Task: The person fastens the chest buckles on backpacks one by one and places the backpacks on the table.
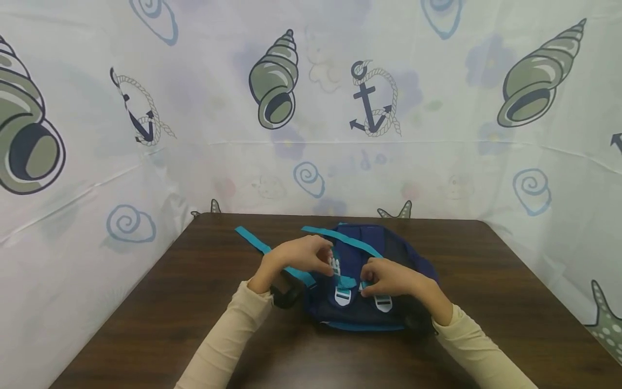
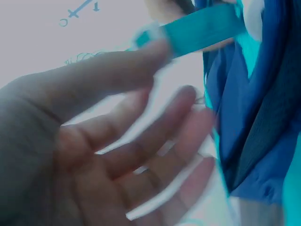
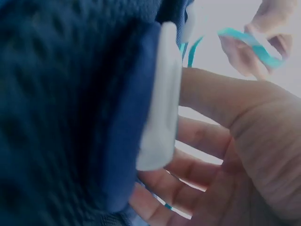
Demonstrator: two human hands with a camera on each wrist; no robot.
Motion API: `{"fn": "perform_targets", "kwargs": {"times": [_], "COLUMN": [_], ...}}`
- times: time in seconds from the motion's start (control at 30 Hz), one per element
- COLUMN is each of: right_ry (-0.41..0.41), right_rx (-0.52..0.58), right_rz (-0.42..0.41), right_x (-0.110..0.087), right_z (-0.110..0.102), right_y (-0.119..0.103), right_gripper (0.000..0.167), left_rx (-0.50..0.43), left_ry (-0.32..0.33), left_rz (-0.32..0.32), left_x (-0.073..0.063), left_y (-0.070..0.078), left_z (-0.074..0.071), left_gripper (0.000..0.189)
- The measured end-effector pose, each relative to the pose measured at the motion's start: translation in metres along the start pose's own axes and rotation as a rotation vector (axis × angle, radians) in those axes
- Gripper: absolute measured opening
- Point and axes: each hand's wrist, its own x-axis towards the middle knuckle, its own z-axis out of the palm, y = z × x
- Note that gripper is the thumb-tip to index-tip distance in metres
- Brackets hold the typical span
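A navy blue backpack lies on the brown table, its teal straps loose and two white buckles, one left and one right, facing up. My left hand pinches a teal strap by its end between thumb and index finger, the other fingers spread below. Over the right buckle, my right hand bends down with thumb and fingertips on a short teal and white piece. In the right wrist view, a white buckle stands beside the thumb and partly hides the fingertips.
Another teal strap stretches out to the left on the table, and one more crosses the backpack's upper part. A dark strap part lies under my left wrist. Printed cloth hangs behind the table.
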Motion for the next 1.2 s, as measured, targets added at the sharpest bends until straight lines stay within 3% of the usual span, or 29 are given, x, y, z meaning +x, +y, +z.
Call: {"fn": "perform_targets", "kwargs": {"times": [0.13, 0.27, 0.4, 0.6, 0.73, 0.83, 0.93, 1.03, 1.2], "right_ry": [-0.01, -0.017, -0.017, 0.045, 0.141, 0.244, 0.337, 0.379, 0.428], "right_rx": [0.008, 0.036, 0.114, 0.21, 0.246, 0.272, 0.295, 0.309, 0.316], "right_rz": [0.007, -0.001, -0.015, -0.044, -0.054, -0.038, -0.017, -0.01, 0.003], "right_x": [0.002, -0.001, -0.009, -0.02, -0.026, -0.029, -0.03, -0.03, -0.032], "right_z": [0.0, -0.009, -0.027, -0.048, -0.059, -0.065, -0.068, -0.071, -0.083], "right_y": [0.002, 0.003, 0.007, 0.018, 0.021, 0.02, 0.019, 0.016, 0.017], "right_gripper": [0.022, 0.018, 0.016, 0.022, 0.024, 0.024, 0.024, 0.027, 0.032], "left_rx": [-0.225, -0.44, -0.536, -0.617, -0.692, -0.683, -0.585, -0.495, -0.425], "left_ry": [0.038, 0.061, 0.137, 0.363, 0.431, 0.443, 0.464, 0.498, 0.514], "left_rz": [0.101, 0.148, 0.17, 0.087, 0.016, 0.026, 0.083, 0.121, 0.167], "left_x": [0.007, 0.012, 0.016, 0.018, 0.019, 0.02, 0.019, 0.015, 0.013], "left_y": [-0.005, -0.005, -0.005, -0.009, -0.011, -0.011, -0.01, -0.009, -0.007], "left_z": [0.002, 0.001, -0.003, -0.005, -0.005, -0.003, -0.003, -0.007, -0.023], "left_gripper": [0.012, 0.011, 0.01, 0.02, 0.026, 0.028, 0.033, 0.037, 0.038]}}
